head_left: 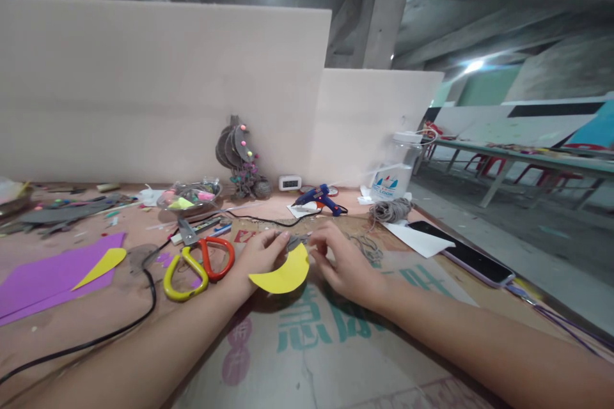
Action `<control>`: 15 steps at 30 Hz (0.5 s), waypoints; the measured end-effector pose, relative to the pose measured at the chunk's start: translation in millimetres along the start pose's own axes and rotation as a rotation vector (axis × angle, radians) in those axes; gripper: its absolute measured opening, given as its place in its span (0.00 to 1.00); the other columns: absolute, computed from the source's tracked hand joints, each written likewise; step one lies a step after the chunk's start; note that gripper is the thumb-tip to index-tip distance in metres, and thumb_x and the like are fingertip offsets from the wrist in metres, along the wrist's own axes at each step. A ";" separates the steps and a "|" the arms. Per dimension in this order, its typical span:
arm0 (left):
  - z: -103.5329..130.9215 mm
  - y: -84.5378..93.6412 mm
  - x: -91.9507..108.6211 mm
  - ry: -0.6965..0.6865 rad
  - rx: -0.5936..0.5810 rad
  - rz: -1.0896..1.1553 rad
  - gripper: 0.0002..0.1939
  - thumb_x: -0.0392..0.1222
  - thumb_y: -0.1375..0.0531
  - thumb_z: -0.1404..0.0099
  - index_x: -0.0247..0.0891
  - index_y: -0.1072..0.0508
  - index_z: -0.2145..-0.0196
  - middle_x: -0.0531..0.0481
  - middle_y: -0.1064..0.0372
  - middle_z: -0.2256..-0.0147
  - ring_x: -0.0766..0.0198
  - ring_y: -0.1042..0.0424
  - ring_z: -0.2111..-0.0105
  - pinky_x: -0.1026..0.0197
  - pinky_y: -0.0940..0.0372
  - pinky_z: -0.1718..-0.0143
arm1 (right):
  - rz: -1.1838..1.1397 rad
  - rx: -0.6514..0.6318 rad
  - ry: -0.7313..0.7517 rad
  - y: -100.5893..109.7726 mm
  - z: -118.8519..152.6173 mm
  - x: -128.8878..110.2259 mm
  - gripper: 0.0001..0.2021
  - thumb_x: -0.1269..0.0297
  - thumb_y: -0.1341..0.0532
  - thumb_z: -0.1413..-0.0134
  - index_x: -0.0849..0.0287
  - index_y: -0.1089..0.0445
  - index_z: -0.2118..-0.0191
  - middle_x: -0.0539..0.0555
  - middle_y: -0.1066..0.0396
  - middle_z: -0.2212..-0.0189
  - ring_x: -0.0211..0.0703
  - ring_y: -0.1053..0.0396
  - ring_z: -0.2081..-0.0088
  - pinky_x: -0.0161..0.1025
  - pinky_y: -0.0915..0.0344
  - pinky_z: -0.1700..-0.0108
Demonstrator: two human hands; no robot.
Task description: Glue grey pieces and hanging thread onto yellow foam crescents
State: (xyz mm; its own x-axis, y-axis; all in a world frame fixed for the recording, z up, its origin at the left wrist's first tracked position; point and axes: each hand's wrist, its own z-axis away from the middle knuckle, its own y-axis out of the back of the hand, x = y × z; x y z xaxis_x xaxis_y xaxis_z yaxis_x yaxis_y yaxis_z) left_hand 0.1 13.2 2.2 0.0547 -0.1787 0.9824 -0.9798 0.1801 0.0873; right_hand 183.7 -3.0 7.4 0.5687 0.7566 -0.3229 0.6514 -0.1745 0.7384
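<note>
A cardboard-covered counter (307,358) carries scissors (196,262), a purple sheet (43,278), a blue glue gun (321,198), a twine coil (392,209), a phone (463,254) and a black cable (96,339).

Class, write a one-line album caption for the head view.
Both hands, left hand and right hand, pinch a yellow foam crescent beside scissors.

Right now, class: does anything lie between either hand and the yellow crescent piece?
Nothing visible does. The left hand already grips the yellow crescent piece at its upper edge, and the right hand touches a small grey piece just above it.
</note>
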 end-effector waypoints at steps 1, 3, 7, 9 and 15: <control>0.3 0.0 -0.2 -0.002 0.001 0.006 0.21 0.59 0.42 0.49 0.36 0.37 0.79 0.58 0.43 0.84 0.71 0.43 0.82 0.67 0.48 0.81 | -0.034 0.029 -0.060 -0.3 -1.0 0.8 0.12 0.73 0.48 0.47 0.59 0.40 0.55 0.57 0.35 0.62 0.38 0.37 0.68 0.38 0.38 0.64; 0.9 0.4 -0.8 0.000 -0.001 0.005 0.21 0.59 0.42 0.48 0.36 0.36 0.78 0.58 0.43 0.83 0.72 0.43 0.82 0.68 0.48 0.80 | -0.115 0.037 -0.170 -0.8 -3.8 2.7 0.19 0.72 0.46 0.48 0.58 0.43 0.49 0.56 0.34 0.58 0.36 0.37 0.71 0.37 0.37 0.65; 1.3 1.1 -2.0 0.006 -0.013 -0.021 0.19 0.57 0.43 0.46 0.36 0.37 0.77 0.58 0.43 0.83 0.72 0.43 0.82 0.68 0.48 0.80 | -0.252 -0.081 -0.357 -2.3 -10.3 7.3 0.20 0.67 0.45 0.47 0.57 0.40 0.47 0.54 0.29 0.62 0.37 0.34 0.71 0.36 0.36 0.67; 0.9 1.4 -2.6 0.018 -0.019 -0.033 0.19 0.56 0.44 0.45 0.36 0.37 0.77 0.59 0.44 0.83 0.72 0.44 0.83 0.68 0.49 0.81 | -0.251 -0.131 -0.406 -2.4 -12.2 9.1 0.13 0.64 0.46 0.45 0.59 0.32 0.56 0.52 0.28 0.69 0.38 0.33 0.71 0.36 0.37 0.68; -1.3 3.9 -6.7 -0.013 0.011 -0.085 0.19 0.56 0.44 0.44 0.35 0.36 0.76 0.56 0.40 0.81 0.71 0.41 0.80 0.67 0.46 0.78 | -0.090 0.045 -0.214 4.8 -6.3 7.3 0.11 0.61 0.48 0.42 0.60 0.31 0.66 0.53 0.28 0.70 0.39 0.33 0.68 0.36 0.38 0.66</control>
State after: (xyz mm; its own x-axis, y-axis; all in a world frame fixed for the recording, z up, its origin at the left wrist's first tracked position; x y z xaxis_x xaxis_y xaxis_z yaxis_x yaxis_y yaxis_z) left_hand -3.9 16.4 -3.8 0.1353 -0.2054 0.9693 -0.9737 0.1533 0.1684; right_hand 187.8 5.7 12.4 0.5981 0.6201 -0.5077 0.7230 -0.1442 0.6756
